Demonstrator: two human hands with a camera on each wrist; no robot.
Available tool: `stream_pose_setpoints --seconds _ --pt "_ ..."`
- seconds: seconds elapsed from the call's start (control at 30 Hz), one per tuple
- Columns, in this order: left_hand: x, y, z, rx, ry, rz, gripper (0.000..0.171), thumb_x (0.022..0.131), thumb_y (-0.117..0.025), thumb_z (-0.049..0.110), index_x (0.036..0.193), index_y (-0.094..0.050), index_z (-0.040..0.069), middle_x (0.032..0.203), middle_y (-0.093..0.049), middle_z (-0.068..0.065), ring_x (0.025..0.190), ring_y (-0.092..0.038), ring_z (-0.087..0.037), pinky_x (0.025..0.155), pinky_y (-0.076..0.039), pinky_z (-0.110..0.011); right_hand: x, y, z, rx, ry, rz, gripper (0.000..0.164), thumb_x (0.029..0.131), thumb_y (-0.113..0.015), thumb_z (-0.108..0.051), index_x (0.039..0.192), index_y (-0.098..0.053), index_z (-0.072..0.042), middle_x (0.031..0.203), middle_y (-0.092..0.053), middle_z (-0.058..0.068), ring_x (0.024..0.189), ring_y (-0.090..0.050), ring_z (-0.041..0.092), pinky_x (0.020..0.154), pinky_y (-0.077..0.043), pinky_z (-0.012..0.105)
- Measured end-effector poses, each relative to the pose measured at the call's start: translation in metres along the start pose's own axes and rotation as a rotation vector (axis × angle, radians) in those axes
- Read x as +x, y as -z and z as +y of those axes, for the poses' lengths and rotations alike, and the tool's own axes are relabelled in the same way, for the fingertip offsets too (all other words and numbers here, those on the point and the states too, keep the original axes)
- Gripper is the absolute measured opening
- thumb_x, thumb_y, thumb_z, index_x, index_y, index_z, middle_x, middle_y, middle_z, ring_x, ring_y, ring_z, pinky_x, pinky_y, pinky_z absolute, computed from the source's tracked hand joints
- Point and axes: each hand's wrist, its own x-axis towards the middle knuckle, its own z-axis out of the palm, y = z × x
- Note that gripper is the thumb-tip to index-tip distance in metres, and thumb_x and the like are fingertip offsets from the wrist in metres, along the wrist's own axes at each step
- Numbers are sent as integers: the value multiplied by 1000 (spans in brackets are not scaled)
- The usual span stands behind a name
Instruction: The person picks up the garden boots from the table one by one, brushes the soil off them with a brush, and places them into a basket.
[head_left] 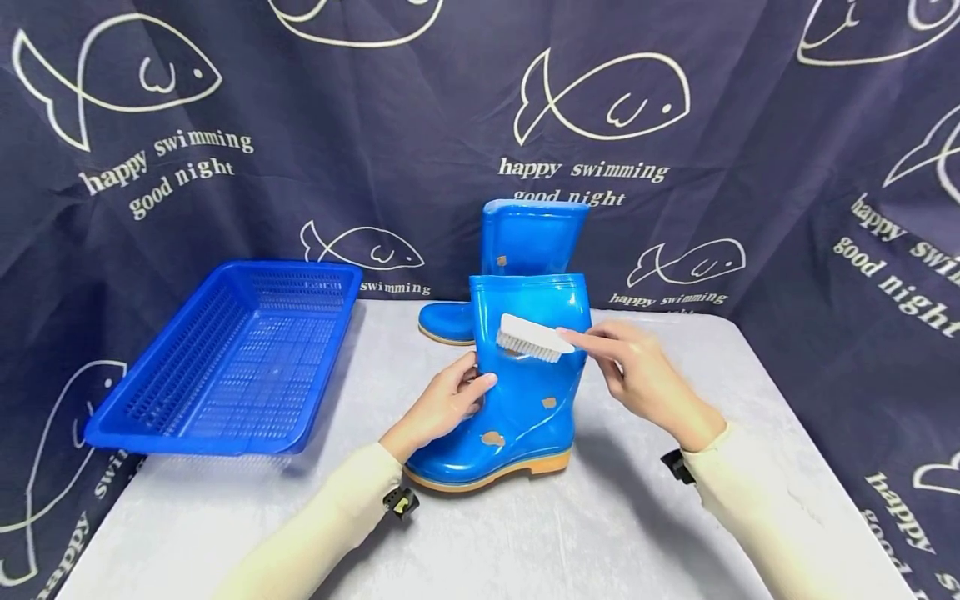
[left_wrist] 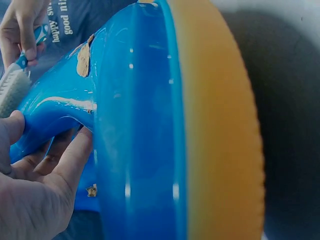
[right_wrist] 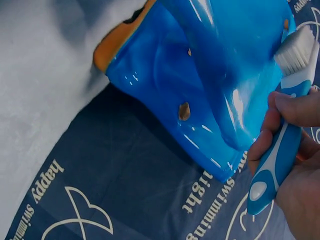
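A shiny blue rain boot with a yellow-orange sole stands upright on the table, toe to the left. Brown patches mark its foot and shaft. My left hand holds the front of the ankle, thumb on the near side, fingers reaching round behind, as the left wrist view shows. My right hand grips the blue-and-white handle of a scrubbing brush. The brush's white bristles lie at the upper shaft, over a brown patch; whether they touch it I cannot tell.
A second blue boot stands just behind, with a brown patch on its shaft. At the left of the table sits a blue plastic basket with perforated walls. A dark fish-print cloth hangs behind.
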Motion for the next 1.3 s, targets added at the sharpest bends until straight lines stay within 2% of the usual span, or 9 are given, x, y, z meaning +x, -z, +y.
stream_pose_setpoints --seconds 0.17,0.37,0.5,0.6,0.77,0.93,1.07,1.3 --pt "3 0 3 17 -5 4 52 104 -51 45 151 -40 25 139 -61 -13 127 -63 -32 99 -57 -49 -11 2 -4 -7 28 14 64 76 -63 23 127 -71 -16 91 -65 3 82 -57 14 71 -52 31" --pt "5 1 6 29 -12 -2 54 104 -51 44 153 -39 24 140 -61 -13 127 -63 -33 99 -56 -50 -20 11 -7 -25 17 19 67 74 -64 24 127 -70 -17 94 -65 2 85 -59 15 76 -51 28" --pt "5 0 6 27 -11 -11 54 104 -50 47 151 -40 23 140 -61 -12 127 -63 -31 99 -57 -49 -16 16 -8 -17 11 61 66 74 -63 24 127 -71 -15 96 -67 4 83 -58 13 72 -47 21" --pt "4 -1 4 16 -3 -6 54 104 -50 47 151 -40 23 141 -60 -12 128 -62 -31 100 -56 -49 -8 17 -7 -12 6 83 65 75 -63 23 127 -70 -15 98 -68 5 83 -57 15 69 -47 23" --pt "-3 -5 0 -3 6 15 51 104 -51 48 148 -43 24 139 -62 -11 126 -64 -31 101 -55 -50 2 10 -8 -21 -10 14 65 77 -65 21 129 -70 -19 94 -67 4 80 -58 15 65 -52 30" --pt "-8 -6 -4 -2 -5 31 47 105 -49 46 146 -44 24 137 -63 -11 124 -65 -30 100 -56 -50 -2 3 -12 30 -25 -64 68 78 -64 22 131 -68 -19 88 -65 3 75 -56 12 63 -51 26" --pt "-6 -4 -3 15 -11 50 45 105 -50 44 145 -46 25 135 -64 -10 122 -66 -30 99 -56 -52 -10 3 -14 48 -41 -65 67 78 -62 23 131 -69 -18 85 -62 -1 75 -53 9 64 -49 25" --pt "-1 -6 1 19 -5 17 49 104 -50 46 148 -43 26 139 -62 -10 125 -65 -31 100 -55 -52 -21 12 -13 17 -36 -54 64 79 -62 20 130 -69 -19 92 -66 -1 81 -59 10 69 -55 29"
